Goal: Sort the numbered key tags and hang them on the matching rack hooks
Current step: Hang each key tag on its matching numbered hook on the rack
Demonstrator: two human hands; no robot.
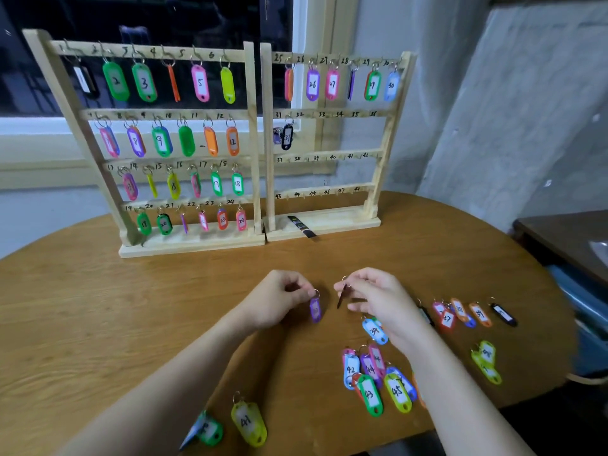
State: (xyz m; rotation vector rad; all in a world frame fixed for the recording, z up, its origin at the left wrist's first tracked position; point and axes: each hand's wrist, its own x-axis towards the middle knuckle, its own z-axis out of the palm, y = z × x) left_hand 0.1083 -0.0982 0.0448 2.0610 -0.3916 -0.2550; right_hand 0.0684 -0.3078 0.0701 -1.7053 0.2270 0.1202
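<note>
Two hands, one tag each (purple [315, 309], dark [341, 297]).

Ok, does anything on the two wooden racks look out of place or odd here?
One thing: on the right-hand wooden rack, a small purple tag sits right beside the black tag marked 31, apparently by the same hook. A black strip also lies askew across that rack's base. Otherwise the tags hang one per hook.

A rounded wooden table [98, 324] fills the lower frame. In the upper left, a dark window [148, 14] with a pale frame shows night outside. A rough grey wall [510, 93] occupies the upper right; a dark wooden cabinet [566, 238] stands at the right edge.
</note>
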